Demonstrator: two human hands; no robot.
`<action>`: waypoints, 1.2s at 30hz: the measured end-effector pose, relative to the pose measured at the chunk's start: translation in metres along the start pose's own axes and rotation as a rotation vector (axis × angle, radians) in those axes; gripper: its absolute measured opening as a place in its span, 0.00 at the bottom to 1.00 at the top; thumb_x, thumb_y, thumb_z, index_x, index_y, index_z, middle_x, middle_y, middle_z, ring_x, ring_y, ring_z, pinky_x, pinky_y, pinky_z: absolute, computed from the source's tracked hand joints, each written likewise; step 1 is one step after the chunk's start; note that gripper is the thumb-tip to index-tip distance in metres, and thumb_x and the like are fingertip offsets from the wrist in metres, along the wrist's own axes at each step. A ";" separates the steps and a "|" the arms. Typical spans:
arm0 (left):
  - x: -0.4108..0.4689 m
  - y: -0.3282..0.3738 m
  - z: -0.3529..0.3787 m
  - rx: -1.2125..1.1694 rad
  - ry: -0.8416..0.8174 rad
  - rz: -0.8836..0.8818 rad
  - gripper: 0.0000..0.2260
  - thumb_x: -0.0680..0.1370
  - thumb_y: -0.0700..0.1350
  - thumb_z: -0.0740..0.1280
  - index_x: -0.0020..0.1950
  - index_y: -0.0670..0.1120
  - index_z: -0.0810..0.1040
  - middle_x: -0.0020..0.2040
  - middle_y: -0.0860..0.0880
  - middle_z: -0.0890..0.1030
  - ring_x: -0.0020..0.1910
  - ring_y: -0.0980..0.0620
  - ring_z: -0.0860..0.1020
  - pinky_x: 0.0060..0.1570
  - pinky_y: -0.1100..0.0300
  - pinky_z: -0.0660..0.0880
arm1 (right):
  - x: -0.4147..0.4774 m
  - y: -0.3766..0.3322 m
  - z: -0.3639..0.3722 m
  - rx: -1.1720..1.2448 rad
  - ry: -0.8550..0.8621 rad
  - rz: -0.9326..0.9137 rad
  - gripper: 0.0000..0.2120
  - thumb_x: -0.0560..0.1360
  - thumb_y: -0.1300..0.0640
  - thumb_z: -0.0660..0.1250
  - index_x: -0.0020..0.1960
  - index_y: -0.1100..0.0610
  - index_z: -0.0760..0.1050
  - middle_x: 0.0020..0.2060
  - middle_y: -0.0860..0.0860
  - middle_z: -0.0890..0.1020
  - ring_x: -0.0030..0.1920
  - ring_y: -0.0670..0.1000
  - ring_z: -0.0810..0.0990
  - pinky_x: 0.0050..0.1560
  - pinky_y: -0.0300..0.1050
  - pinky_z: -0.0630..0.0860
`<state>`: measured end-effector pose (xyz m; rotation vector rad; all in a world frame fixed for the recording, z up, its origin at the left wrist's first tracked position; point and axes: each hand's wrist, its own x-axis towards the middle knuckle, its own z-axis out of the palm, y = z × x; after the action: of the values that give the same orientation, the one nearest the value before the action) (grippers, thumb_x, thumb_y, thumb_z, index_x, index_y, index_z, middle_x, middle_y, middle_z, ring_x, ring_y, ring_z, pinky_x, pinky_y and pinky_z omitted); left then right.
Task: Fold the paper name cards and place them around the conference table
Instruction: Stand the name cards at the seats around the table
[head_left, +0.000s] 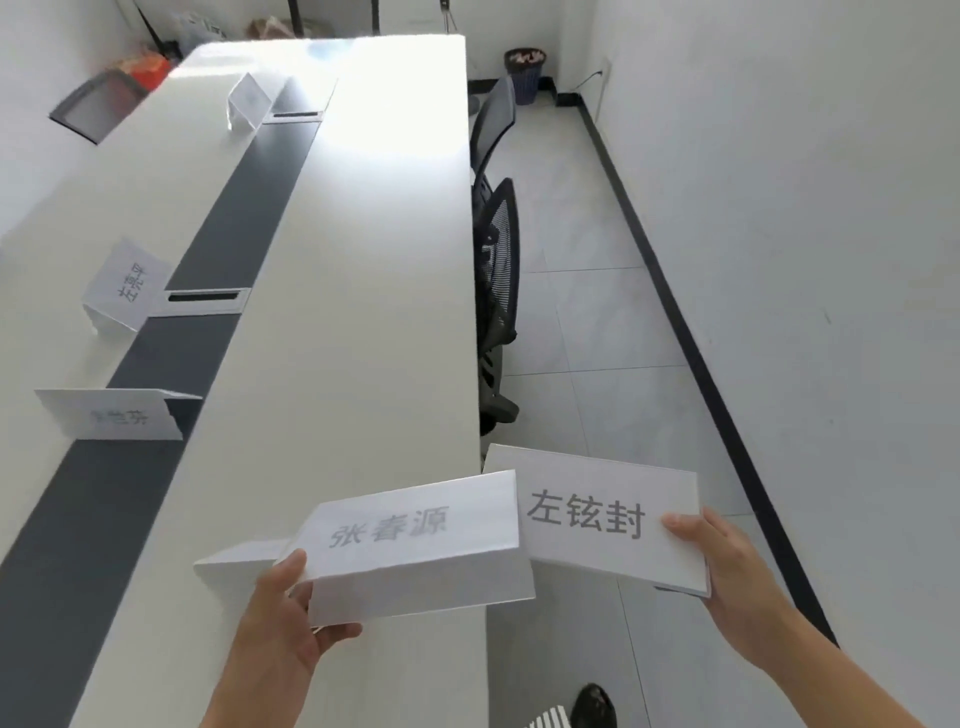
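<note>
My left hand (291, 618) pinches a folded white name card (415, 545) by its left end, just above the near right part of the long white conference table (353, 312). My right hand (727, 566) grips a second printed name card (602, 514) by its right edge, held beyond the table's right edge over the floor. Three folded name cards stand on the table's left half: a near one (117, 415), a middle one (127, 286) and a far one (247, 101).
A dark strip (208, 270) with cable slots runs down the table's middle. Two black mesh chairs (496, 280) are pushed against the table's right side. Right of them lies a tiled floor aisle and a white wall. A waste bin (524, 75) stands at the far end.
</note>
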<state>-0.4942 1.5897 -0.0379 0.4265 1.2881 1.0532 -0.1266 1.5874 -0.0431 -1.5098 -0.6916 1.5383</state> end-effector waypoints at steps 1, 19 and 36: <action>0.005 -0.008 0.020 -0.002 0.002 -0.002 0.18 0.73 0.53 0.61 0.59 0.46 0.73 0.49 0.42 0.78 0.43 0.45 0.75 0.28 0.54 0.77 | 0.003 -0.006 -0.018 -0.005 0.001 0.007 0.14 0.69 0.54 0.67 0.52 0.58 0.79 0.45 0.54 0.87 0.39 0.49 0.85 0.37 0.44 0.79; 0.122 -0.003 0.190 -0.125 0.138 -0.060 0.11 0.78 0.52 0.55 0.53 0.47 0.72 0.32 0.47 0.82 0.40 0.44 0.73 0.21 0.56 0.77 | 0.158 -0.102 -0.155 0.028 0.064 0.088 0.23 0.65 0.46 0.69 0.56 0.58 0.80 0.49 0.58 0.85 0.44 0.54 0.80 0.41 0.50 0.76; 0.330 0.135 0.388 -0.072 -0.053 0.098 0.21 0.72 0.54 0.59 0.60 0.46 0.75 0.50 0.43 0.81 0.40 0.47 0.78 0.27 0.57 0.78 | 0.408 -0.273 -0.217 0.054 0.045 0.019 0.14 0.75 0.53 0.61 0.54 0.59 0.80 0.47 0.58 0.86 0.38 0.50 0.83 0.35 0.45 0.78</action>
<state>-0.2168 2.0368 -0.0101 0.4637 1.1877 1.1599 0.1735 2.0325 -0.0431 -1.5094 -0.6067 1.5209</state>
